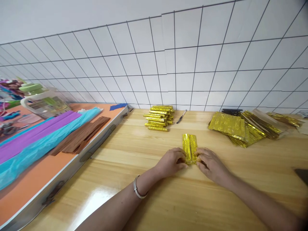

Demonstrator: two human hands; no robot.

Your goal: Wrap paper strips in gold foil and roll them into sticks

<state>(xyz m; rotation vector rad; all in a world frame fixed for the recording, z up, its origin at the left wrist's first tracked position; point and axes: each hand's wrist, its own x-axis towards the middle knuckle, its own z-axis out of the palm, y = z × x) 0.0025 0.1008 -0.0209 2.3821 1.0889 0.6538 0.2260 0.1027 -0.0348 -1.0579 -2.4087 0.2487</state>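
Note:
A small gold foil piece [190, 147] lies on the wooden table, with a lengthwise line down its middle. My left hand [173, 162] has its curled fingers closed on the lower left edge of the foil. On the opposite edge, my right hand [211, 165] pinches the lower right side. Behind the foil and to the left sits a pile of narrow gold foil rolls [159, 118]. Flat gold foil sheets [228, 126] are stacked at the back right.
A pen [181, 116] lies near the white tiled wall [187, 61]. On the left, a raised edge [96, 144] borders an orange surface [60, 175] with purple, blue and brown crepe strips [48, 138] and a clear plastic container [49, 104]. A dark object [302, 175] is at far right.

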